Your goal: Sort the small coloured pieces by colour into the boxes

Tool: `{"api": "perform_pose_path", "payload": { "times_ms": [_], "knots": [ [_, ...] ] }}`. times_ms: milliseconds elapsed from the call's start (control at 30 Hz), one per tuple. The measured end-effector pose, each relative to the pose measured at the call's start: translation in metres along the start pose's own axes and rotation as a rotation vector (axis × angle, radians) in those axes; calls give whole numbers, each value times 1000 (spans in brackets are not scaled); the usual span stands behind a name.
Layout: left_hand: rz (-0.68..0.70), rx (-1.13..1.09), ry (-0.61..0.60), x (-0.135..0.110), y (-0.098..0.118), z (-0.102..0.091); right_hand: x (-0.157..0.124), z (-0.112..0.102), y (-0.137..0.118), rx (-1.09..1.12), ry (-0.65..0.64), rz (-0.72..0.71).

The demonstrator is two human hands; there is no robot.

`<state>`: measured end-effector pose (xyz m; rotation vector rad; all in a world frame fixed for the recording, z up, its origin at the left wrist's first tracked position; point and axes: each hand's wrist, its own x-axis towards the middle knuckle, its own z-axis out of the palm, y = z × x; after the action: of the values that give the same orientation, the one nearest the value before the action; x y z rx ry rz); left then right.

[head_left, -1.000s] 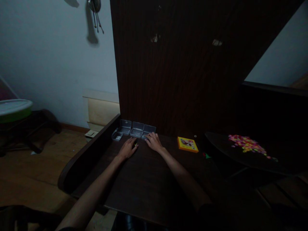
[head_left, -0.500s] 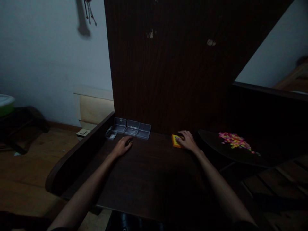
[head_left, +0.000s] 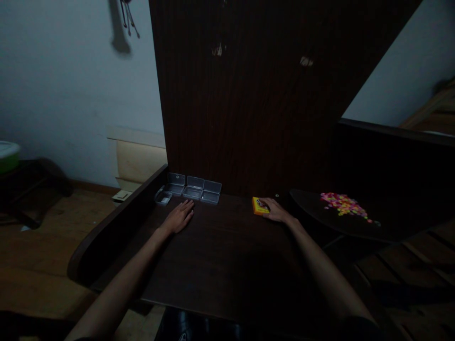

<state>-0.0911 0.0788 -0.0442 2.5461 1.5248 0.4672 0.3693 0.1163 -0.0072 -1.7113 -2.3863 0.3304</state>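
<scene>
My left hand [head_left: 178, 217] lies palm down on the dark wooden tabletop, its fingers stretched out. Whether anything is under the palm cannot be seen. Just beyond it stand several small clear plastic boxes [head_left: 193, 192] in a row with their lids up; the leftmost small box [head_left: 164, 198] has a pale patch inside. On the right, my right hand [head_left: 275, 210] reaches over a small yellow-orange box [head_left: 256, 206] with dark print, thumb and fingers around its right part. That end of the box is hidden by the hand.
A pile of pink, yellow and orange small pieces [head_left: 344, 204] lies on a dark rounded surface at the right. A tiny pale ring [head_left: 277, 195] is near the back panel. A raised wooden side edge [head_left: 117, 213] bounds the table's left.
My left hand has flattened, and the small dark and yellowish bits seen at its fingers no longer show. My right hand has lowered and closed onto the yellow box. The view has shifted slightly.
</scene>
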Motion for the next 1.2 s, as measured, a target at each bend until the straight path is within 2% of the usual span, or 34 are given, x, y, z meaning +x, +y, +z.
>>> {"api": "perform_pose_path", "payload": {
  "times_ms": [167,367,667,800,1000,1200],
  "knots": [
    [41,-18,17,2,-2,1,3,-3,-2,-54,-35,-37],
    [59,-15,11,3,-4,1,-2,-1,-14,-165,-96,15],
    [33,-169,120,-1,0,-4,-26,3,-47,-58,-101,-195],
    [7,-203,158,0,-1,-4,-26,-3,-40,-36,-111,-192],
    [28,-138,84,3,-2,-6,-19,-4,-20,-4,-243,-123],
    [51,-161,117,3,1,-8,-25,-2,-36,5,-213,-134]
  ]
}}
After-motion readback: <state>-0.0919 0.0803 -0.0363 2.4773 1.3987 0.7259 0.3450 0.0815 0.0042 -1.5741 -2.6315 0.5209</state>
